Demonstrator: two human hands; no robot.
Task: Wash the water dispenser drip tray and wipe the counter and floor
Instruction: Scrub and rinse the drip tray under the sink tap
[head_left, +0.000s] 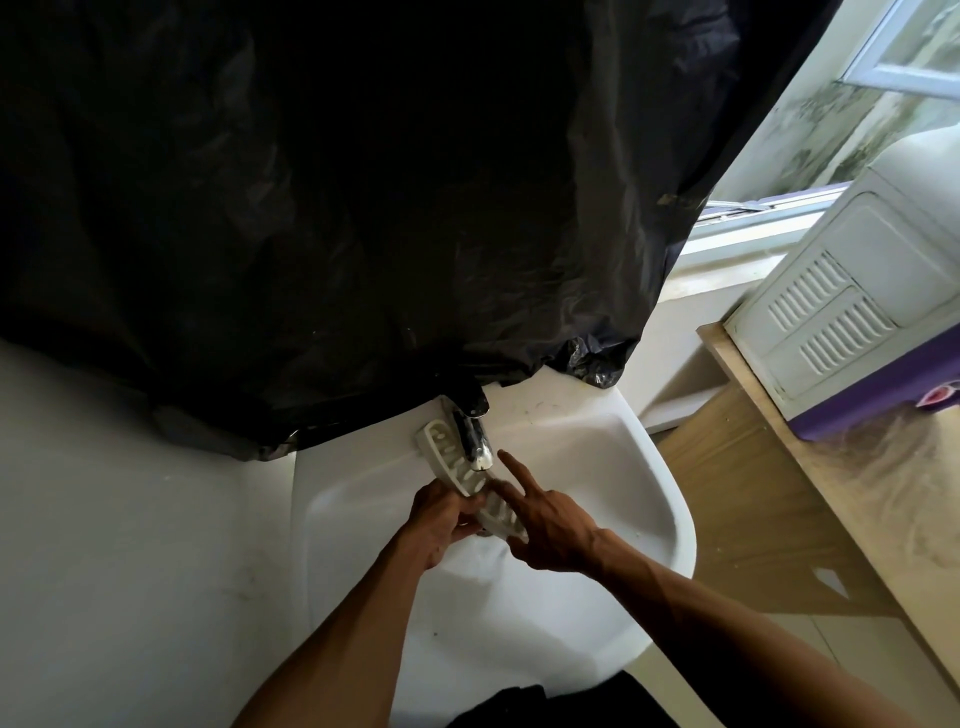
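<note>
A white slotted drip tray (451, 462) is held over the white sink (644, 467), right under the chrome tap (475, 441). My left hand (441, 519) grips the tray's near end from the left. My right hand (545, 525) touches the tray's right side, its index finger stretched out toward the tap. The tray's lower part is blurred and partly hidden by my fingers. Whether water runs from the tap I cannot tell.
A large black plastic sheet (337, 208) hangs over the wall above the sink. The white water dispenser (852, 306) with a purple base stands on a wooden counter (831, 493) at the right. An open window (909, 62) is at the top right.
</note>
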